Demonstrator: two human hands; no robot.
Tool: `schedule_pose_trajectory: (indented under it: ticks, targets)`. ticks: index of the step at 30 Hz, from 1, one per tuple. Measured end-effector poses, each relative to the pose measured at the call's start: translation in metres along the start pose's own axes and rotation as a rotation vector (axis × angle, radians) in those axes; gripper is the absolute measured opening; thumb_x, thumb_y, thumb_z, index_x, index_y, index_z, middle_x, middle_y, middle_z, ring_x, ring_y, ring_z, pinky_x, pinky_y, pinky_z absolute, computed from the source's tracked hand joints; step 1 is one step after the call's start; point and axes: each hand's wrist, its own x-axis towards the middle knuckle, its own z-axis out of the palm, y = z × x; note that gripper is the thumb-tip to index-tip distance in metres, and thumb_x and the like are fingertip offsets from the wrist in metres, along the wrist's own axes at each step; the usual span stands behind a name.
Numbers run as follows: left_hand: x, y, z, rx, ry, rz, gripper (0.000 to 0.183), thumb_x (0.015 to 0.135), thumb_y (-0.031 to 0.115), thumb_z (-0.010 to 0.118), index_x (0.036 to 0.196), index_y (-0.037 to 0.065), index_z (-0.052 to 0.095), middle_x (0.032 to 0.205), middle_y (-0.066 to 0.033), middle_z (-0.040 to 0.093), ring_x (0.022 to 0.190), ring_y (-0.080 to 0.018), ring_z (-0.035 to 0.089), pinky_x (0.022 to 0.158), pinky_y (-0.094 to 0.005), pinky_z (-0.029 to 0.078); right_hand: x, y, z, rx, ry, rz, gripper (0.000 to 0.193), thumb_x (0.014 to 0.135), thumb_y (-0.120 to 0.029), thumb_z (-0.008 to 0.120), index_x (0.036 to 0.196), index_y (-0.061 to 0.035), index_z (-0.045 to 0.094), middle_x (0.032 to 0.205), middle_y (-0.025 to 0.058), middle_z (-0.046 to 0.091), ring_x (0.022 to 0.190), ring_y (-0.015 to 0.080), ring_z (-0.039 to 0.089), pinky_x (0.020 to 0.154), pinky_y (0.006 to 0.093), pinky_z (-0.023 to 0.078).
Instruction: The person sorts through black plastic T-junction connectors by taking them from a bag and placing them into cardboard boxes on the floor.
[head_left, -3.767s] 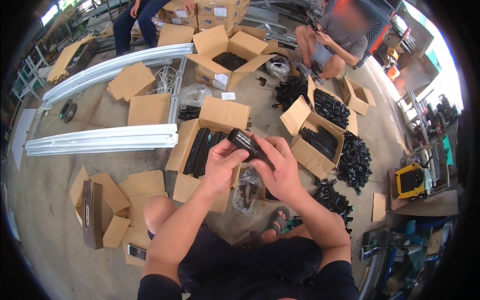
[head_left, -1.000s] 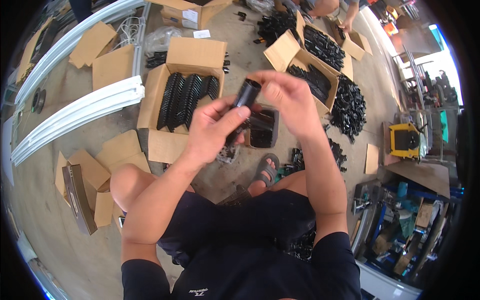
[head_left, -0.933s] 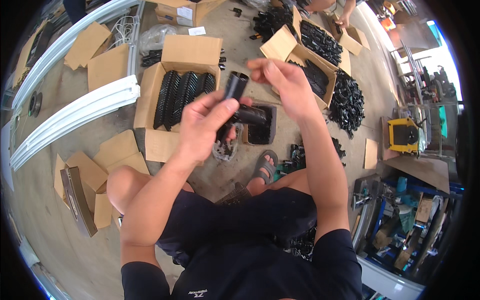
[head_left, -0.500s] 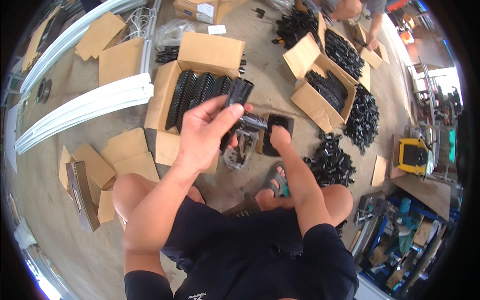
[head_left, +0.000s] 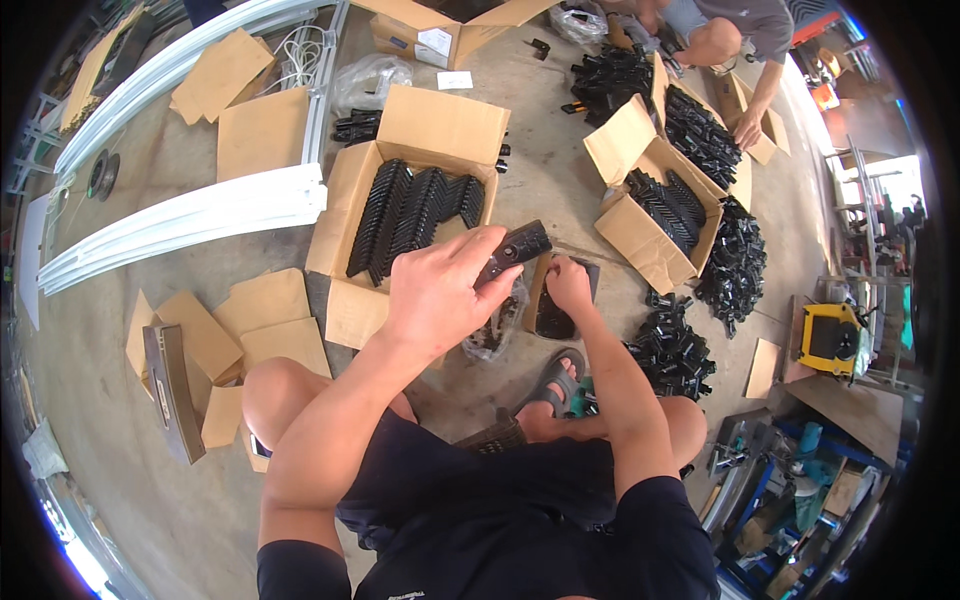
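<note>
A black tubular fitting point(head_left: 520, 248) with a hole in its side is gripped between the thumb and fingers of my left hand point(head_left: 438, 290). Part of it is hidden behind that hand. My right hand point(head_left: 569, 285) is down at a small open box point(head_left: 533, 295) with a dark inside, its fingers drawn together. What they hold, if anything, does not show. Beside the small box, below my left hand, lies a clear plastic bag point(head_left: 488, 340) with small dark pieces in it.
Ahead on the left, an open carton point(head_left: 335, 215) contains rows of black fittings. Another open carton point(head_left: 640, 245) stands on the right, near piles of loose black fittings point(head_left: 672, 345). A co-worker's hand point(head_left: 748, 130) reaches down at the far right. White rails point(head_left: 190, 225) lie left.
My left hand has turned the black fitting, so its end points right and its branch no longer shows. My right hand stays at the small box. The whole view has shifted slightly.
</note>
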Motion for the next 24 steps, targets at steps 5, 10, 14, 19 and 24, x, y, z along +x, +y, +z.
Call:
schedule_pose_trajectory:
  ticks: [5,10,14,19,24]
  targets:
    - [-0.002,-0.001,-0.002,0.159,0.007,0.117,0.038,0.079,0.023,0.083,0.109,0.006,0.069,0.104,-0.0085,0.075,0.079,-0.0248,0.074,0.064,-0.0327,0.059,0.018,-0.098,-0.118,0.364,-0.021,0.012,0.024,0.091,-0.007,0.065,0.114,0.0007,0.067,0.080,0.0136,0.071,0.076,0.0266,0.070,0.073,0.0375,0.058]
    - [-0.009,-0.002,0.004,0.193,-0.040,0.144,0.038,0.079,0.022,0.082,0.110,0.007,0.068,0.102,-0.0073,0.075,0.076,-0.0244,0.073,0.062,-0.0328,0.058,-0.030,-0.165,-0.215,0.919,-0.121,0.140,0.022,0.095,-0.001,0.065,0.117,-0.0005,0.070,0.084,0.0015,0.066,0.076,0.0089,0.063,0.071,0.0252,0.057]
    - [-0.016,-0.001,0.013,0.217,-0.089,0.159,0.037,0.080,0.024,0.081,0.109,0.008,0.067,0.098,-0.0052,0.073,0.073,-0.0233,0.072,0.060,-0.0327,0.057,-0.077,-0.189,-0.231,1.060,-0.023,-0.017,0.024,0.097,0.003,0.062,0.119,0.0010,0.069,0.092,0.0045,0.069,0.083,0.0131,0.066,0.078,0.0278,0.059]
    - [-0.028,-0.004,0.014,0.212,-0.074,0.152,0.035,0.079,0.023,0.081,0.108,0.010,0.067,0.093,-0.0031,0.072,0.071,-0.0225,0.071,0.058,-0.0328,0.056,-0.090,-0.212,-0.220,1.046,-0.037,-0.119,0.019,0.098,0.002,0.061,0.116,0.0029,0.068,0.094,0.0056,0.070,0.082,0.0124,0.068,0.078,0.0279,0.059]
    - [-0.028,-0.004,0.021,0.238,-0.091,0.203,0.033,0.081,0.024,0.079,0.104,0.008,0.062,0.090,-0.0046,0.071,0.069,-0.0240,0.071,0.056,-0.0356,0.056,-0.089,-0.202,-0.218,1.096,-0.079,-0.034,0.013,0.099,0.000,0.062,0.109,0.0037,0.069,0.087,0.0057,0.069,0.072,0.0121,0.067,0.073,0.0273,0.059]
